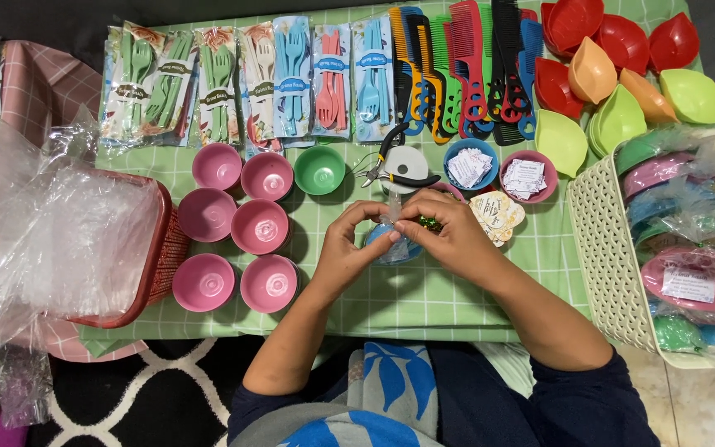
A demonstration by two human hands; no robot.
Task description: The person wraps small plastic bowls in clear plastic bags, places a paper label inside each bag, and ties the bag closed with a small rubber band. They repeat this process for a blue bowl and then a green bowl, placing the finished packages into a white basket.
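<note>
Pinching clear wrap over a small blue plastic bowl, both hands clamped; paper labels fill two round bowls just behind it.

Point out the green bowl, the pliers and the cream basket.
green bowl [319, 170], head view, inner bottom.
pliers [392, 165], head view, black handle near the pivot.
cream basket [602, 248], head view, perforated left wall.

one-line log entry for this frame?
left hand: on wrapped blue bowl | right hand: pinching wrap top | pink bowls left | cream basket right
</note>
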